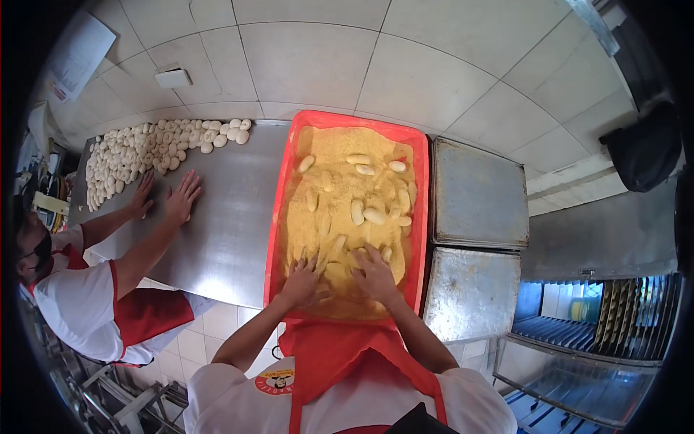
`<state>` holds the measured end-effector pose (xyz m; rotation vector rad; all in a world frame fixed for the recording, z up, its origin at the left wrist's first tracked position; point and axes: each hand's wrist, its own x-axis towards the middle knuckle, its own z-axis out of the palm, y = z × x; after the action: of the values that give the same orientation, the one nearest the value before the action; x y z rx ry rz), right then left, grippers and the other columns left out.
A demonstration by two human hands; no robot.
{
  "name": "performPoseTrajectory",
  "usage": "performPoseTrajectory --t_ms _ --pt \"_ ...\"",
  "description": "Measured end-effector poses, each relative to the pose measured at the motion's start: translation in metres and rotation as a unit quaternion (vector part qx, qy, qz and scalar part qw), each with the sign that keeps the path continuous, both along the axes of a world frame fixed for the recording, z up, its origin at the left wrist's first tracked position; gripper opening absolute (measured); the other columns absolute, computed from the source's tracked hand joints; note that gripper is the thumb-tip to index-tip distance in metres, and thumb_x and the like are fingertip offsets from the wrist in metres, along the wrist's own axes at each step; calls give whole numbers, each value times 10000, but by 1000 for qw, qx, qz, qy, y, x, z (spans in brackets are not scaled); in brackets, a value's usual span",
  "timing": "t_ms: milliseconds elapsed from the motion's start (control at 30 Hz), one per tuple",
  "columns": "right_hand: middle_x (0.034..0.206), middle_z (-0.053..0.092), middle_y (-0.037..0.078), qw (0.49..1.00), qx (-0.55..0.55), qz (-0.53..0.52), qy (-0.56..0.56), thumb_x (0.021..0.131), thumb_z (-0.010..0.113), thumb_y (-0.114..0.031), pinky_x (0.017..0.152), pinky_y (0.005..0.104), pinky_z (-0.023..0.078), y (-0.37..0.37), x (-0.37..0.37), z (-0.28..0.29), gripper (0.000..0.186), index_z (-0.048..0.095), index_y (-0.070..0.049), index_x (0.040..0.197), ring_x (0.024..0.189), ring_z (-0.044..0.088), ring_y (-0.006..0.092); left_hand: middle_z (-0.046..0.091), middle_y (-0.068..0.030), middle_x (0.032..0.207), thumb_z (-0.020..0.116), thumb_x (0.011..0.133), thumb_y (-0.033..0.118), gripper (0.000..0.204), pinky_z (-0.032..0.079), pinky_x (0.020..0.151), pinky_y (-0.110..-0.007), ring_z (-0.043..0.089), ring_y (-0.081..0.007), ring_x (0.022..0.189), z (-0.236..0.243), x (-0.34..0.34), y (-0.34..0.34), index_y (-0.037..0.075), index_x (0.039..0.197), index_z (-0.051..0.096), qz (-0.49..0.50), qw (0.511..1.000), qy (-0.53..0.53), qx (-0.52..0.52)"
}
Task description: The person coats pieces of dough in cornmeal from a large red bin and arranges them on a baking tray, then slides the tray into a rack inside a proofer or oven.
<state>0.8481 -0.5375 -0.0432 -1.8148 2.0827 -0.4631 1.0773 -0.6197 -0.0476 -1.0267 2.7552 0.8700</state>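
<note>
Mid-frame, L hand [303, 283] & R hand [378, 277] sit loosely open in yellow crumbs [298, 217] near dough rolls [374, 215] (can't tell if any's under); red tub [361, 121] prob. stops spills.

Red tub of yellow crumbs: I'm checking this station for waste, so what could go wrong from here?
Crumbs might spill over the near rim of the red tub, since the left hand and right hand are both down in them close to that side.

Coating could end up uneven: several dough pieces look pale on top, while others are partly buried.

Pieces clustered toward the tub's right side could perhaps stick together.
</note>
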Motion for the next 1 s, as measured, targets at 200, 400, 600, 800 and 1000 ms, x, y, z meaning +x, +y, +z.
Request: performPoseTrajectory --t_ms 200,400,600,800,1000 --pt "1185 608 180 987 -139 -71 -22 804 660 -64 932 442 472 -41 -53 33 474 564 -15 1265 1108 561 372 537 -287 1252 704 843 291 646 455 985 -466 532 -439 1151 25 -37 -45 106 1412 459 265 927 266 -17" --pt "1052 631 198 987 -88 -73 -113 755 671 -64 886 423 475 -133 -62 21 386 587 -5 1128 1052 586 376 634 -257 1067 729 775 220 563 512 875 -448 624 -424 970 -22 -64 -120 75 1283 533 238 946 222 -6" --pt "1001 651 203 987 -36 -94 -122 691 778 -180 839 419 485 -143 -32 12 414 596 -31 1031 983 623 366 673 -205 1040 737 776 279 478 522 827 -442 652 -371 926 -5 -65 -61 79 1184 590 177 976 116 41" --pt "806 621 32 948 119 -72 -287 684 767 -121 622 283 487 -108 -71 59 352 640 5 988 695 596 129 635 -42 888 694 882 216 279 512 596 -279 593 -143 710 -16 -2 -54 82 1110 603 349 774 367 381" --pt "919 674 125 979 134 -68 -136 729 712 -102 765 361 524 34 -66 7 348 634 0 1052 847 656 253 591 -62 958 620 902 66 238 485 597 -269 568 -132 755 13 -5 -33 59 1132 559 288 522 534 600"
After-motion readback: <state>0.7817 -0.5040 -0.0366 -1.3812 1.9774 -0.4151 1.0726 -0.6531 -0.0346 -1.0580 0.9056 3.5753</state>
